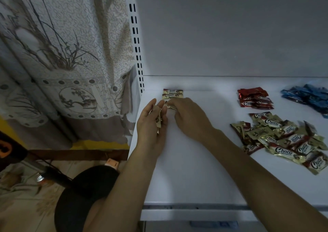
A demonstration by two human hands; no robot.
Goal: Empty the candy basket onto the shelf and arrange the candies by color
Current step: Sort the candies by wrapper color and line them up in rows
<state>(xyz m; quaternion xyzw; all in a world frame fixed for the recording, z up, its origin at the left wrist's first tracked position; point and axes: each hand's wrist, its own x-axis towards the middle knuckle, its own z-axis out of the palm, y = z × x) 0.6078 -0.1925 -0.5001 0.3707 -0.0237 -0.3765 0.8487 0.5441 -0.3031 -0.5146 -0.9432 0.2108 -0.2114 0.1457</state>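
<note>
Row of gold-wrapped Choco candies [173,92] on white metal shelf [204,160]
Left hand [152,127] cups loose gold candies [158,123]; right hand [190,119] pinches one gold candy [171,107].

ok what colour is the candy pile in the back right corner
Blue. The back right pile shows best in the head view.

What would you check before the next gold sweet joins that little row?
1. Left hand holds spare gold-wrapped candies: ok.
2. Right hand pinches one gold candy at the row's end: ok.
3. Row of gold Choco candies on the white shelf lies straight: ok.
4. Red-wrapped pile and blue-wrapped pile lie apart: ok.
5. Loose gold heap arranged: not ok.
6. Candy basket emptied: cannot tell, unseen.
</note>
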